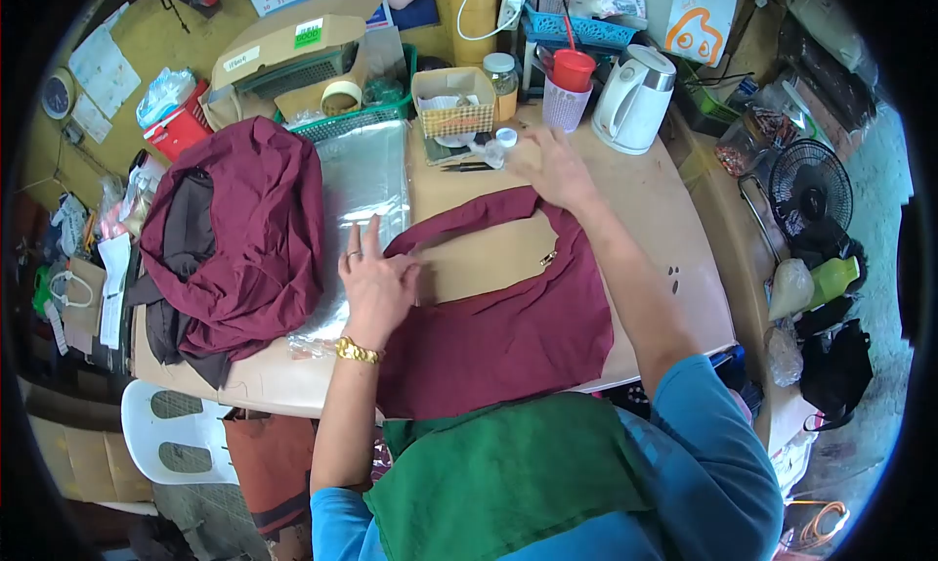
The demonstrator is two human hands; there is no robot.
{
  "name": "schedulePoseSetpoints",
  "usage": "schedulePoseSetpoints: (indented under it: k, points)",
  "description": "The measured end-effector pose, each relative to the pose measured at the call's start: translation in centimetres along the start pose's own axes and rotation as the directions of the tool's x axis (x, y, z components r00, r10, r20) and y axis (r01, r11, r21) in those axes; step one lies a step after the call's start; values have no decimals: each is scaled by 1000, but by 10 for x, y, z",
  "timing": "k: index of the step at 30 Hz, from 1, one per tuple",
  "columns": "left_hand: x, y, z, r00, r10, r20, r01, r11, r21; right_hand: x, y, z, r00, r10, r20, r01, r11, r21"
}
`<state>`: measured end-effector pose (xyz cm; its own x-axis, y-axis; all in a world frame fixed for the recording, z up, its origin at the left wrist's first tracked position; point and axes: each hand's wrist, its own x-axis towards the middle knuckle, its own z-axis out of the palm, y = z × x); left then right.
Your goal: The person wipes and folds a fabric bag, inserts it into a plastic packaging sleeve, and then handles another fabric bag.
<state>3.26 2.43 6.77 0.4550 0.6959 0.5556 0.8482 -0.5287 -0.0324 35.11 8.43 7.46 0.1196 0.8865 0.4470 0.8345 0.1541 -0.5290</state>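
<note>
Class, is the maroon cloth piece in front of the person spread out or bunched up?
Spread out: the maroon cloth piece lies largely flat, its narrow band curving around visible tan tabletop.

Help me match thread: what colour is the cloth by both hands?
The cloth is maroon, clearest in the head view.

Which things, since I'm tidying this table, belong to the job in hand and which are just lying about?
In the job:
Spread-out maroon cloth piece, at the left hand and right hand
Probably the crumpled maroon cloth heap, matching in colour

Apparently just lying about:
White electric kettle
Tan woven rectangular basket
Lilac plastic tumbler
</note>
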Motion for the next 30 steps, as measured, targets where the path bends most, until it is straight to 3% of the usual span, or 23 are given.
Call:
schedulePoseSetpoints:
  k: [2, 3, 4, 5, 7, 8, 9, 10, 11, 13, 15, 17, 19, 21, 22, 23, 24, 25, 27, 28, 30]
  points:
    - [-10, -31, 30, 953, -143, 267, 205, 953, -223, -26, 7, -18, 996, -39, -86, 24, 984, -175]
    - [-8, -40, 28, 955, -140, 261, 202, 952, -228, -36, 17, -28, 962, 91, 256, -44, 982, -183]
    - [-5, -47, 22, 907, -243, 344, 349, 890, -293, -45, 25, -37, 797, 216, 563, -114, 971, -211]
    - [0, -53, 19, 841, -325, 432, 487, 804, -342, -49, 32, -45, 800, 226, 556, -124, 969, -215]
    - [9, -54, 13, 911, -337, 237, 401, 855, -328, -59, 37, -62, 939, 282, 196, -299, 952, 62]
    - [10, -46, 14, 953, -298, 54, 297, 884, -360, -66, 37, -68, 934, 295, 201, -311, 949, 54]
    - [12, -39, 8, 963, -268, 26, 260, 904, -340, -71, 30, -77, 978, 169, 125, -179, 981, 76]
    - [11, -34, -5, 970, -216, 111, 242, 904, -353, -74, 23, -87, 998, 35, 45, -39, 995, 88]
    - [9, -30, -20, 969, -162, 188, 222, 904, -366, -81, 16, -101, 998, 40, 45, -43, 996, 83]
    - [-7, -26, -54, 907, 68, 416, 167, 847, -505, -113, 3, -124, 874, -215, 436, 106, 960, 261]
    - [-39, -18, -75, 807, 166, 567, 187, 839, -512, -149, -5, -126, 872, -216, 439, 114, 962, 248]
    - [-61, 1, -80, 843, 120, 524, 185, 851, -492, -162, 0, -117, 868, -212, 449, 116, 966, 232]
    - [-83, 3, -75, 871, 91, 483, 178, 858, -482, -178, 15, -96, 903, -334, 271, 353, 935, -21]
    - [-107, -22, -41, 961, 82, 265, 81, 831, -551, -172, 20, -99, 918, -342, 199, 347, 938, 7]
    - [-111, -30, -33, 962, 77, 263, 84, 832, -548, -166, 21, -99, 930, -346, 125, 343, 938, 44]
    - [-115, -37, -26, 962, -127, 240, 256, 720, -645, -164, 22, -99, 929, -349, 126, 346, 937, 48]
    - [-117, -39, -24, 915, -326, 239, 390, 560, -731, -163, 24, -101, 974, -123, 188, 72, 963, 261]
    - [-119, -40, -24, 915, -327, 238, 390, 562, -729, -163, 25, -101, 952, 90, 294, -216, 875, 433]
    - [-115, -40, -20, 819, -336, 465, 565, 332, -755, -157, 23, -91, 933, 89, 350, -273, 809, 521]
    - [-116, -40, -17, 816, -343, 466, 568, 323, -757, -157, 23, -87, 907, 84, 412, -338, 730, 595]
    - [-113, -38, -16, 818, -379, 432, 558, 343, -756, -160, 28, -86, 891, 133, 433, -384, 728, 568]
